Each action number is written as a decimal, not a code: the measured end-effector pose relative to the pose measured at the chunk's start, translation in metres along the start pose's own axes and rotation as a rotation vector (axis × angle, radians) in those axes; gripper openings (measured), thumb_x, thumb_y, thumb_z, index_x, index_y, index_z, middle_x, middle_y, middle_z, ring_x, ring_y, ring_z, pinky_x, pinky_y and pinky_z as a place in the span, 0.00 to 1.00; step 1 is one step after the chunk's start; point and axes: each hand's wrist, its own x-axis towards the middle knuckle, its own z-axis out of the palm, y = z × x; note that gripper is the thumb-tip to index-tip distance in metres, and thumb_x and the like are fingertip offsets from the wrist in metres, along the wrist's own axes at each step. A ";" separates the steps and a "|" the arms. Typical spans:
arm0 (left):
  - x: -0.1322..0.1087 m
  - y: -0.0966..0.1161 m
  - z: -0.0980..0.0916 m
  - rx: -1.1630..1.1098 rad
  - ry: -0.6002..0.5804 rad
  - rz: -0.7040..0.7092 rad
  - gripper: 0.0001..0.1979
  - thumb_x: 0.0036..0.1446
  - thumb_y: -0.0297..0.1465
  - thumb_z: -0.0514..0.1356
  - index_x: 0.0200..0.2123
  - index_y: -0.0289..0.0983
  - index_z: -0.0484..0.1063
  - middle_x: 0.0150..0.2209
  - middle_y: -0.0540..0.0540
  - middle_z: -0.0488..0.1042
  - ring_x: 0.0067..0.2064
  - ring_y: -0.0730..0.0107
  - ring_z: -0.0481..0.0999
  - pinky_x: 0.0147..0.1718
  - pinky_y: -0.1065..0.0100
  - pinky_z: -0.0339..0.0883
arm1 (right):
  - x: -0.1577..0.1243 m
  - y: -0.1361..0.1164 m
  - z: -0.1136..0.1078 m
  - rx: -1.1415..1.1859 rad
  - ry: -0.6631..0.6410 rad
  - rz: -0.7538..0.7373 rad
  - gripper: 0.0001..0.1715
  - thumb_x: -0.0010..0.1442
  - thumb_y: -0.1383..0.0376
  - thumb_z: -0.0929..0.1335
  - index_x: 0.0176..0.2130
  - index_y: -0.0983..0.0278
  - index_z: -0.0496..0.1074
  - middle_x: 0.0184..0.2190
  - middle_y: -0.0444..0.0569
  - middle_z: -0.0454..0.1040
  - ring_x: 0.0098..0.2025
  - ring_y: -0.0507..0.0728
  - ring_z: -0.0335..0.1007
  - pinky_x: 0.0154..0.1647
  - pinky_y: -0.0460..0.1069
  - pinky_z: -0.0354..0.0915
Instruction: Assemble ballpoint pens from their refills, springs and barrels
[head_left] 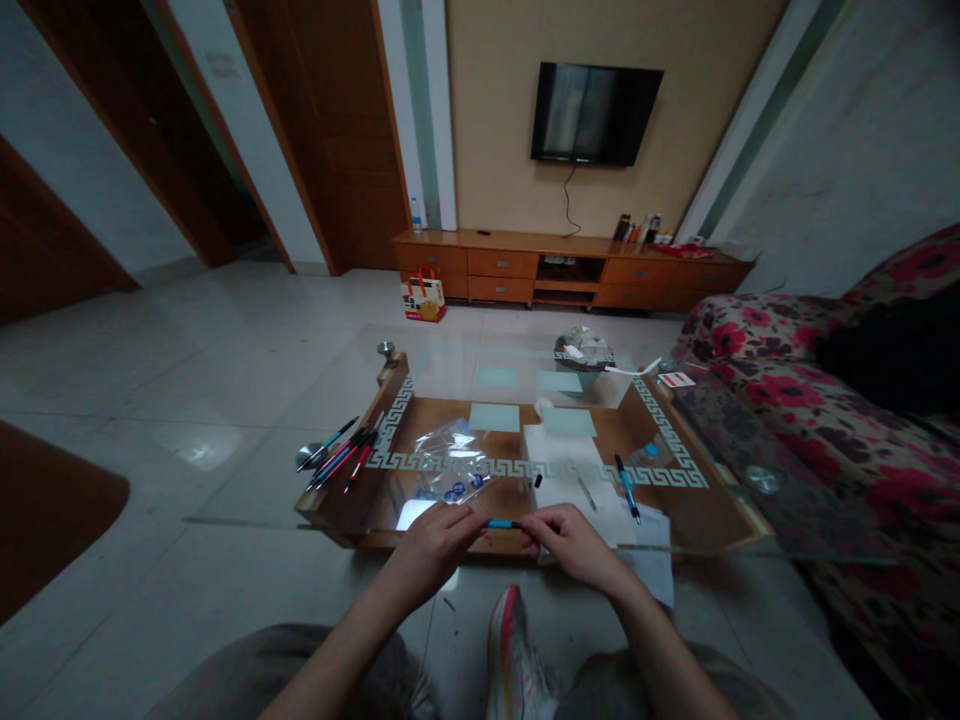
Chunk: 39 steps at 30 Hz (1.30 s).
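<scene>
My left hand [435, 545] and my right hand [574, 545] both pinch the ends of a blue pen [502, 524], held level over the near edge of the glass coffee table [675, 530]. A small black cap [537, 481] lies on white paper [570, 470] just beyond my hands. Another blue pen [627, 487] rests on that paper to the right. A clear plastic bag [450, 460] with blue-and-white pieces lies just past my left hand. Several red and blue pens [341, 458] lie bunched at the table's left edge.
A bowl of wrapped items [583, 352] stands at the table's far side. A flowered sofa [840, 420] runs along the right. A wooden TV cabinet [570, 268] with a red bag [423, 294] beside it lines the far wall. My shoe [514, 660] rests below.
</scene>
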 end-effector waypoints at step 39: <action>-0.002 0.000 0.000 -0.017 -0.091 -0.076 0.12 0.68 0.31 0.53 0.50 0.39 0.73 0.36 0.44 0.76 0.39 0.66 0.75 0.39 0.67 0.68 | 0.003 0.003 0.000 -0.120 0.137 -0.076 0.28 0.68 0.49 0.61 0.30 0.65 0.76 0.26 0.46 0.75 0.30 0.54 0.69 0.32 0.46 0.60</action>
